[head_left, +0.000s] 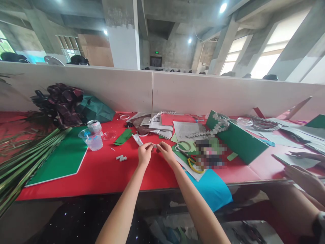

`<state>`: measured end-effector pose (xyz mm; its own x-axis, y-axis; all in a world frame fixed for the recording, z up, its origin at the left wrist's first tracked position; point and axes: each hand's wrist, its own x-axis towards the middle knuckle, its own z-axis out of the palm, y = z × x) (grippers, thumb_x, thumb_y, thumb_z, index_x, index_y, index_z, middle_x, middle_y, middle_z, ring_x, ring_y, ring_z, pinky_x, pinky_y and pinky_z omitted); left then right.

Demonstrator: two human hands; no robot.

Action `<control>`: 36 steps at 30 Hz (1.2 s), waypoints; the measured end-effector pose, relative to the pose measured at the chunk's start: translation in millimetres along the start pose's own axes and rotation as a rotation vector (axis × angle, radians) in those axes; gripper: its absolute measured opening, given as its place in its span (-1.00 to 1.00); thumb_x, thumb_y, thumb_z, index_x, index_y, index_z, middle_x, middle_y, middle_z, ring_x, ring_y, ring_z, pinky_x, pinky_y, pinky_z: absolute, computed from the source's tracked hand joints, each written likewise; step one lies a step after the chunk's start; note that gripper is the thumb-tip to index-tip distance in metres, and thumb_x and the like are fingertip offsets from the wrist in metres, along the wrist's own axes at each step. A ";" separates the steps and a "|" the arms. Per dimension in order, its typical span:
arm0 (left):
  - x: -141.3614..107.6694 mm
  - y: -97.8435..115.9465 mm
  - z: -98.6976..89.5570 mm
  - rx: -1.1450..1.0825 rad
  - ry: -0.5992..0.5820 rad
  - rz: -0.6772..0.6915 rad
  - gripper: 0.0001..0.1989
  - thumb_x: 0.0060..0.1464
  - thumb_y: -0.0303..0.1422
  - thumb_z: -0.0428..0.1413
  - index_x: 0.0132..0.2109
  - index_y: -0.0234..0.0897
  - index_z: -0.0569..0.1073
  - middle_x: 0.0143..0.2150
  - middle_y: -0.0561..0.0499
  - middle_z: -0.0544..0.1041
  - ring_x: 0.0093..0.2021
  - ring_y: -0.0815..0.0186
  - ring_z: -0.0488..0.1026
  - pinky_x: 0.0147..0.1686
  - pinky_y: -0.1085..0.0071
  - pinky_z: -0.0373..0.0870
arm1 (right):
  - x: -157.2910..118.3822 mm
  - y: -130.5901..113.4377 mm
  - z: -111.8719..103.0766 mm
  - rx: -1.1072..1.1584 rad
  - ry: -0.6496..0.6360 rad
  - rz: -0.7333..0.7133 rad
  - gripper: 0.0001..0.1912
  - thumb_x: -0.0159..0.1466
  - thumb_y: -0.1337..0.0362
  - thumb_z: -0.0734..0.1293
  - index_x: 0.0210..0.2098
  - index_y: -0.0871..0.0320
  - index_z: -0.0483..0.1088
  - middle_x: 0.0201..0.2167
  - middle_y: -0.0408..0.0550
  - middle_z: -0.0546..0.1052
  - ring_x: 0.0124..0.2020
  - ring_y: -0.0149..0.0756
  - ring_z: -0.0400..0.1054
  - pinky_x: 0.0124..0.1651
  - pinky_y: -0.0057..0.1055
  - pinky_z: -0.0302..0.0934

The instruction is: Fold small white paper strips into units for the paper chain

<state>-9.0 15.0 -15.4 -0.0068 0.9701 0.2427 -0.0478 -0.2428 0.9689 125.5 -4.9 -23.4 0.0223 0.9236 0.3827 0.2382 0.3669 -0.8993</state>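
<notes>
My left hand (145, 152) and my right hand (165, 150) meet above the red table, fingertips pinched close together. Between them is a small pale piece of paper (155, 146), mostly hidden by the fingers. Left of my left hand lie a few small folded paper pieces (121, 158). A white paper strip (137, 139) is just beyond my left hand. To the right of my right hand are scissors with yellow handles (195, 166), a roll of tape (183, 146) and green paper scraps. A zigzag folded paper chain (219, 123) rests farther right.
A plastic cup (94, 140), a can (94, 126) and a green board (63, 159) stand to the left, near long leaves (33, 162). A green panel (238, 140) stands upright at right. Blue paper (210, 189) overhangs the front edge. Another person's hand (304, 179) is far right.
</notes>
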 end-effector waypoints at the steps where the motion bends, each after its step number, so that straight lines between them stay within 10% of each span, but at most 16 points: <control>1: -0.2 0.0 -0.3 0.009 -0.004 0.006 -0.80 -0.08 -0.26 0.16 -0.36 -0.33 0.52 -0.46 -0.05 0.56 -0.50 0.31 0.47 -0.44 0.40 0.42 | 0.0 0.4 0.1 -0.009 -0.010 0.003 -0.63 0.23 -0.04 0.23 -0.47 0.13 0.26 -0.56 -0.14 0.44 -0.49 -0.35 0.32 -0.37 -0.46 0.19; 26: 0.1 -3.5 3.2 -0.096 -0.047 -0.120 -0.81 -0.15 -0.32 0.20 -0.36 -0.36 0.47 -0.46 -0.04 0.53 -0.47 0.33 0.48 -0.37 0.36 0.46 | 0.2 0.7 -1.3 -0.306 0.084 -0.061 -0.64 0.27 0.01 0.17 -0.51 0.13 0.27 -0.57 -0.17 0.36 -0.50 -0.36 0.19 -0.35 -0.45 0.09; 31: 1.7 -8.4 1.2 -0.033 -0.032 -0.095 -0.81 -0.14 -0.31 0.19 -0.36 -0.35 0.48 -0.50 -0.01 0.50 -0.51 0.35 0.43 -0.43 0.41 0.42 | -8.2 -17.6 -32.9 -0.744 0.447 -0.047 -0.61 0.32 0.11 0.09 -0.54 0.12 0.31 -0.60 -0.12 0.41 -0.50 -0.34 0.22 0.08 -0.25 -0.01; 36: 0.0 -8.7 3.3 0.008 -0.070 -0.045 -0.84 -0.11 -0.32 0.18 -0.37 -0.34 0.48 -0.49 -0.01 0.51 -0.52 0.36 0.43 -0.46 0.42 0.41 | -14.3 -24.3 -92.2 -1.001 0.563 0.287 -0.51 0.31 0.14 0.04 -0.56 0.17 0.44 -0.53 0.09 0.52 -0.44 -0.24 0.33 0.09 -0.19 -0.01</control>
<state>-5.2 17.2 -23.6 0.0649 0.9774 0.2011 -0.0381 -0.1990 0.9793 209.0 -37.2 12.4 0.5636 0.6870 0.4586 0.8035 -0.3274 -0.4971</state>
